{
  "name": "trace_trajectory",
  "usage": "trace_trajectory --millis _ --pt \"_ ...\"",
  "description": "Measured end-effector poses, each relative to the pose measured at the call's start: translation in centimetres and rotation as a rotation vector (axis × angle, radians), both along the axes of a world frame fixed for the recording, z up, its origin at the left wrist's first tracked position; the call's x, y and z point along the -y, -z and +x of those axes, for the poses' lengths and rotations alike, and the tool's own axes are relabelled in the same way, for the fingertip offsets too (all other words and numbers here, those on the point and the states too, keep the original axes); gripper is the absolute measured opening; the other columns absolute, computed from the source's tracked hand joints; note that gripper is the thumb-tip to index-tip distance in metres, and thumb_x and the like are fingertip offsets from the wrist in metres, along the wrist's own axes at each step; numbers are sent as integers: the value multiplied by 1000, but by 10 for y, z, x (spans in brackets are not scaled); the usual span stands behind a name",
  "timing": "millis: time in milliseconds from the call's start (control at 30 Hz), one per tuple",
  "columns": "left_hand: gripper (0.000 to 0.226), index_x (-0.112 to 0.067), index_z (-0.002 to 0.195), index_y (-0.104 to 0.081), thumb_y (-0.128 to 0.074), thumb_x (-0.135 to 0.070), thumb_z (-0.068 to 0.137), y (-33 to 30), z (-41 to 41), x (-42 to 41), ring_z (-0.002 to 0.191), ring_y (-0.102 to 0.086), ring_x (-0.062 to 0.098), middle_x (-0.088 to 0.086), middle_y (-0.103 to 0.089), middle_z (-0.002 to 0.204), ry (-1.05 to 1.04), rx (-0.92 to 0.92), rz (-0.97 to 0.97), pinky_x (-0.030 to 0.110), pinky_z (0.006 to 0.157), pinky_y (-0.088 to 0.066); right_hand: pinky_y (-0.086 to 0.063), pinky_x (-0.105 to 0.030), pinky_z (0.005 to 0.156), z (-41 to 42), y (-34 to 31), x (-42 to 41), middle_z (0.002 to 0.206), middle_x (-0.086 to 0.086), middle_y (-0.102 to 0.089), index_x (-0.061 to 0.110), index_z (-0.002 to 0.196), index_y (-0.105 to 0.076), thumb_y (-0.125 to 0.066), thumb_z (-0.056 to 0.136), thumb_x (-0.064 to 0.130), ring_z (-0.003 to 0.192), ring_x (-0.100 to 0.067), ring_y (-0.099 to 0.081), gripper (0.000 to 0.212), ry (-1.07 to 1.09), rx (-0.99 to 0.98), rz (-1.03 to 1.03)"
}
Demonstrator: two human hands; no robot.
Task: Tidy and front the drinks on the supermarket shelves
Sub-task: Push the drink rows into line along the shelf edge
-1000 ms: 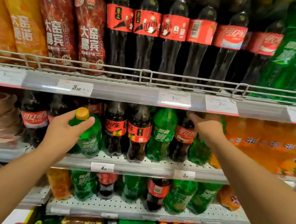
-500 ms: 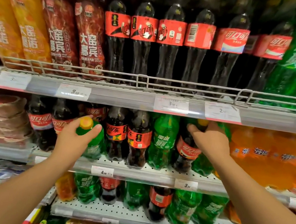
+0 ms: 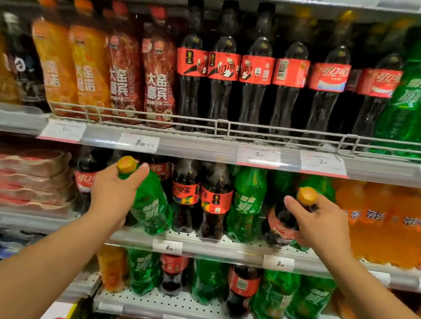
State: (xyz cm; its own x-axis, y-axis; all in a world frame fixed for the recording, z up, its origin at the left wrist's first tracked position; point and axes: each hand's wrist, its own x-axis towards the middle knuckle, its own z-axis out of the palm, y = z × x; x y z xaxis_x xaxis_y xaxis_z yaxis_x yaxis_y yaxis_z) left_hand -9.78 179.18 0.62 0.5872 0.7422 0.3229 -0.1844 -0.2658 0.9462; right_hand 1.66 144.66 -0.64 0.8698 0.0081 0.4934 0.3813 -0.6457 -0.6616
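Note:
My left hand (image 3: pixel 113 193) grips the neck of a green soda bottle (image 3: pixel 151 205) with a yellow cap. That bottle leans left, and its base is at the front of the middle shelf (image 3: pixel 217 251). My right hand (image 3: pixel 322 226) holds the top of a second yellow-capped bottle (image 3: pixel 306 195). Its body is mostly hidden by my hand, with green showing below. A cola bottle (image 3: pixel 280 227) stands right beside it. Between my hands stand two cola bottles (image 3: pixel 199 197) and a green bottle (image 3: pixel 246 203), all upright.
Orange soda bottles (image 3: pixel 392 224) fill the middle shelf to the right, and stacked flat packs (image 3: pixel 17 173) lie at its left. A wire rail (image 3: pixel 263 129) fronts the upper shelf of tall cola, green and orange bottles. Mixed bottles (image 3: pixel 206 282) stand on the lower shelf.
My right hand has gone from reaching behind the cola bottle to holding the yellow-capped bottle's top. My left hand has kept its green bottle, now tilted at the shelf front. The view has tilted up.

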Motion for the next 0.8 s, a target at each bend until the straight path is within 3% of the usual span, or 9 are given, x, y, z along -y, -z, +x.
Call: trace_trajectory --millis 100,233,300,367,500,633,800 --pt "22 -15 82 -70 -75 -36 82 -5 -18 -18 76 -66 17 -1 -68 74 7 6 -46 25 61 -51 -53 -40 55 -29 -23 -7 57 4 -63 25 68 -62 -61 79 65 56 -15 -62 42 -11 19 -48" --pt "25 -9 83 -70 -75 -33 82 9 -52 -49 78 -64 24 11 -70 82 89 -21 -63 40 77 -52 -56 -40 46 -77 -42 -40 65 4 -66 23 73 -67 -67 77 60 57 -14 -64 37 -41 -7 -56" --pt "24 -10 85 -71 -75 -33 82 22 -71 -68 76 -61 21 9 -72 84 126 -41 -59 30 71 -51 -52 -32 38 -104 -44 -66 62 0 -66 21 74 -68 -69 76 58 47 -15 -64 37 -78 -40 -3" --pt "16 -19 78 -72 -75 -34 81 32 -93 -91 71 -58 13 -9 -70 71 165 -57 -49 17 60 -47 -48 -26 34 -129 -43 -98 63 -6 -67 22 77 -70 -69 75 56 41 -15 -63 35 -109 -85 40" --pt "8 -32 75 -71 -75 -37 81 48 -128 -145 77 -63 16 -6 -69 76 249 -102 13 33 68 -50 -52 -38 36 -163 -32 -163 71 -13 -69 33 77 -72 -74 77 49 40 -31 -63 16 -127 -194 108" --pt "8 -32 79 -71 -75 -39 80 51 -155 -194 80 -65 30 1 -70 76 287 -135 112 48 75 -54 -55 -46 42 -182 -20 -216 70 -9 -70 33 79 -73 -71 69 59 43 -30 -64 28 -88 -197 115" --pt "4 -37 78 -72 -75 -39 79 50 -172 -229 82 -66 26 -3 -71 77 303 -160 129 44 78 -53 -52 -38 35 -181 -18 -265 63 -3 -70 30 80 -71 -71 73 54 40 -31 -63 25 -146 -256 160"
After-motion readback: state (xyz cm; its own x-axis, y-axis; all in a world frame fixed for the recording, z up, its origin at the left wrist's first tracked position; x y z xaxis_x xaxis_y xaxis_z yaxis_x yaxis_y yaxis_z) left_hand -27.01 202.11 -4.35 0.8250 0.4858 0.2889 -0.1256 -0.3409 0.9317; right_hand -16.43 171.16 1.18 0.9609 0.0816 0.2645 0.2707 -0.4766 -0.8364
